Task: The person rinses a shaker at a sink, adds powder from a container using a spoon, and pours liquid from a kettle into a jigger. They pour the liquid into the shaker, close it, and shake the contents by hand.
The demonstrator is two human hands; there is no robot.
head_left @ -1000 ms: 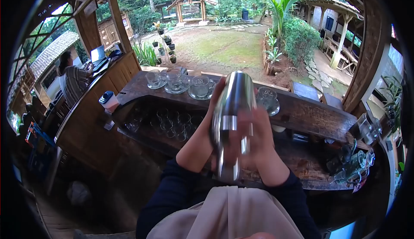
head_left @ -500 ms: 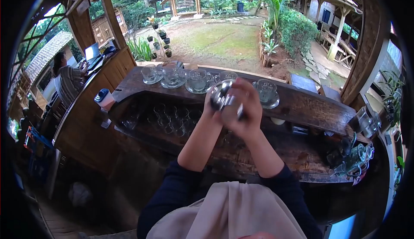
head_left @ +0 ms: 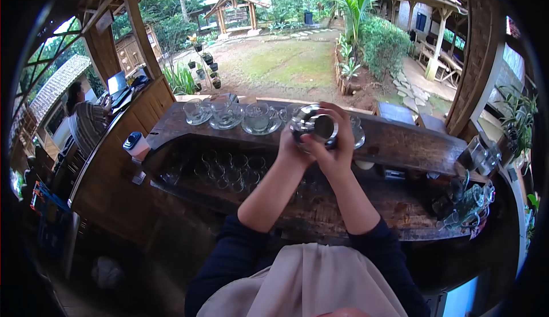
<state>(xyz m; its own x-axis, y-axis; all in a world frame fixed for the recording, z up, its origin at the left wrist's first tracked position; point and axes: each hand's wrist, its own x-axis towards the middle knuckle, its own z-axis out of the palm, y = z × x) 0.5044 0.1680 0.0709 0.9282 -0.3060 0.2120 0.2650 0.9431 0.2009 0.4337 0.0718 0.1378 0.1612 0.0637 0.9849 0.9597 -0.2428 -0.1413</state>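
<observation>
A shiny, rounded metal vessel (head_left: 309, 117) is held up above the counter, with its round end tilted toward me. My left hand (head_left: 290, 147) wraps its left and lower side. On the other side, my right hand (head_left: 338, 139) grips it with the thumb across the front. Behind it, glass cups on glass saucers line the raised wooden counter: one cup (head_left: 197, 111) at the far left, a second cup (head_left: 225, 115), and a third cup (head_left: 258, 117) nearest my left hand. A saucer edge (head_left: 359, 137) shows beside my right hand; the vessel and hands partly hide the cups there.
Several upturned glasses (head_left: 229, 171) stand on the lower shelf. Glass pitchers (head_left: 477, 199) and a clear jar (head_left: 483, 155) are at right. A lidded cup (head_left: 136, 144) stands at left. Beyond it a person (head_left: 88, 117) sits by a laptop (head_left: 118, 82).
The vessel has turned in my hands, so its round end now faces me more. Both hands still grip it, shifted slightly right. The background has moved a little left as my view turned.
</observation>
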